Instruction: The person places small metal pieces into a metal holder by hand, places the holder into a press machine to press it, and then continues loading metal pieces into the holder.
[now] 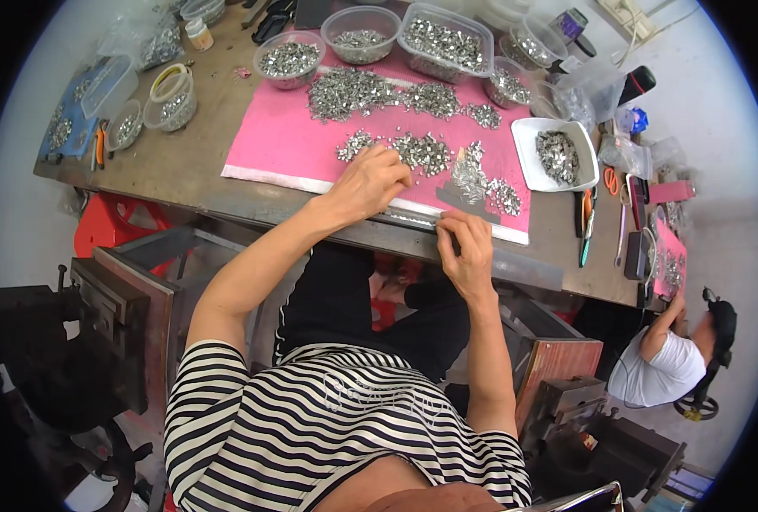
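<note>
A narrow dark strip with a row of small silvery pieces (409, 220) lies along the front edge of the bench. My right hand (469, 247) is at its right end, thumb and fingers pinched together there; the fingertips partly hide what they grip. Over the front border of the pink mat (268, 141), my left hand (370, 182) is bent with its fingers curled in, and anything in them is hidden. Just beyond it are a small heap of metal bits (356, 143) and a larger heap (422, 154). Flat shiny pieces (469, 175) lie on a grey sheet (456, 201) near my right hand.
Clear tubs of metal bits (445, 43) line the mat's far side. A white tray (526, 158) stands right, beside orange-handled pliers (584, 213). At left are a bowl (171, 107) and more pliers (100, 145). Another person (665, 363) sits at far right.
</note>
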A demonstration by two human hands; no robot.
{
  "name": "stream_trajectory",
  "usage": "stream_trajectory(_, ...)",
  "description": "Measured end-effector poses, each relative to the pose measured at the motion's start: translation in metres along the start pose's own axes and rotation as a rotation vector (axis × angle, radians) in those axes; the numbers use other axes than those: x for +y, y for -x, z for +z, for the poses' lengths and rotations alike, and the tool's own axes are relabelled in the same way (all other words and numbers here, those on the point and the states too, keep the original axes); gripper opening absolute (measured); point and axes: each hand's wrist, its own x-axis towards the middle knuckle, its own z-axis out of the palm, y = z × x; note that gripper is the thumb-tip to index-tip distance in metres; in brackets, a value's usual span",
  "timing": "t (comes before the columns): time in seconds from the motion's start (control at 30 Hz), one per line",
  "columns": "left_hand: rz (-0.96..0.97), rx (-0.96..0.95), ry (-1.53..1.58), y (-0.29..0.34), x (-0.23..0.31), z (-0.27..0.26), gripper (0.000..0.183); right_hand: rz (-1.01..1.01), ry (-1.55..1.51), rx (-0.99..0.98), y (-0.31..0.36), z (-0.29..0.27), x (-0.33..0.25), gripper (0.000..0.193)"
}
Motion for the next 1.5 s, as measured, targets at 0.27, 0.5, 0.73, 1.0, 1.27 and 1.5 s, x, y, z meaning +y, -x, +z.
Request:
stream_trajectory(0.27,-0.11,-0.032,-0.053,0.002,0.007,-0.007,0.012,0.05,-0.055,-0.133,-0.039,0.008,0.012,0.01)
stream_trajectory(0.5,-0.1,0.077,-0.236,0.005,0.019,0.004,0.011,0.047,0.052,-0.177,-0.052,0.037,0.03,0.01)
stream_trajectory(0.73,-0.065,-0.003,-0.282,-0.001,0.025,0.01,0.007,0.227,-0.057,-0.196,-0.043,0.016,0.041,0.01)
stream_trajectory(1.0,-0.061,-0.046,-0.311,-0.002,0.027,0.012,0.007,0.191,0.052,-0.212,-0.045,0.016,0.035,0.012)
stream_trajectory(1.27,-0.091,-0.067,0.258,0.006,0.051,0.017,0.009,0.314,-0.157,-0.091,-0.039,0.003,0.029,0.01)
stream_trajectory(1.5,-0.074,0.009,0.258,0.008,0.057,0.025,0.01,0.232,-0.163,-0.17,-0.009,-0.01,0.009,0.022)
